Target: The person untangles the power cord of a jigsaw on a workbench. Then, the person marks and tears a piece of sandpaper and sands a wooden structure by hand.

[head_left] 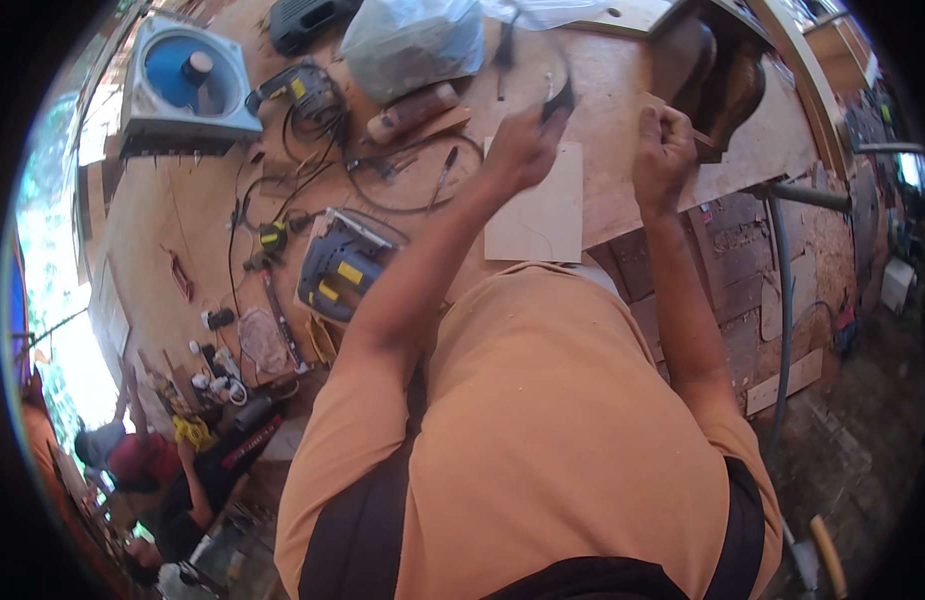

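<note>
My left hand [527, 148] is raised over the workbench, its fingers closed around a dark, blurred object [559, 97]. A thin dark curved line, perhaps a cord, runs near it; its kind cannot be made out. Beneath and between my hands lies a pale rectangular board [532, 215] at the bench's near edge. My right hand [665, 160] is curled closed to the right of the board. Something thin and tan shows by its fingers, too blurred to name. Just beyond my right hand stands a dark brown, curved wooden piece [727, 100].
Left on the workbench [172, 215] are a grey power tool with yellow labels [342, 270], a corded power tool [307, 95] with tangled cables, and a box with a blue cone [187, 80]. A plastic bag [412, 50] sits behind. People [172, 480] are at lower left.
</note>
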{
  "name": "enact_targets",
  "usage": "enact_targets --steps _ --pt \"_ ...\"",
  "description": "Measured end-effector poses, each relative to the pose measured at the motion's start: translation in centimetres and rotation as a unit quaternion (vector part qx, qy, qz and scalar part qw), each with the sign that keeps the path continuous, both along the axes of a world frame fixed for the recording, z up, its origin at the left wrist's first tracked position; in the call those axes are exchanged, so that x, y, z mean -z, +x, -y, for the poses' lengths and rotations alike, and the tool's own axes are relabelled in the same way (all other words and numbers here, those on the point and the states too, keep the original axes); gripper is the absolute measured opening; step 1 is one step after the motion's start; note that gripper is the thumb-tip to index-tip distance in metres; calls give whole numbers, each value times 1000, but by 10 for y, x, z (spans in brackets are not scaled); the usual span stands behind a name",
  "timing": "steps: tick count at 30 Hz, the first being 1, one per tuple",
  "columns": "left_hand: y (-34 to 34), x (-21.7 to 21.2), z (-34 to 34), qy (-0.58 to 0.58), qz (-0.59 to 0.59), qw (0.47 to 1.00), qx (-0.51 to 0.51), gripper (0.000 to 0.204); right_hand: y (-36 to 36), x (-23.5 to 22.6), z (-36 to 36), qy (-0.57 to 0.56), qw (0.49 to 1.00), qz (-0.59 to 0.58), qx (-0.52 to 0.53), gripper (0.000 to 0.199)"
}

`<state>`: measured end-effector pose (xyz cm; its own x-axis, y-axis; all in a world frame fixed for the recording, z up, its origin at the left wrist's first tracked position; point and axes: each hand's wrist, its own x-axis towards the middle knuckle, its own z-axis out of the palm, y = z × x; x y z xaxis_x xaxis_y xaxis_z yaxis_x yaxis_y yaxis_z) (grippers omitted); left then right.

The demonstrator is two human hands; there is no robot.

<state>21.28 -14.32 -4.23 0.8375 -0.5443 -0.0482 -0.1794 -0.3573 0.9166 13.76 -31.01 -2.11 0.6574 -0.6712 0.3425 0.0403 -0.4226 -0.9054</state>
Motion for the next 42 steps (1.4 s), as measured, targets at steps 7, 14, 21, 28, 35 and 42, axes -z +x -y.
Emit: enact_targets --steps 7,14,21,28,35,42 --pt "99 20 36 -76 -118 988 -67 45 -36 16 3 127 990 -22 -60 17" --pt "43 141 -98 296 72 952 23 26 -80 21 31 227 971 -74 -10 19" --pt "2 142 -114 312 5 938 -149 20 -76 6 51 283 953 -98 -50 25" --pt "5 157 -114 305 -25 934 -183 13 -77 -18 55 268 958 -106 -2 16" --pt "-1 160 -118 302 -10 935 -185 17 -88 -30 56 275 953 -105 68 13" --pt "-3 161 -117 285 -22 940 -188 17 -106 -42 62 225 965 -117 68 13"
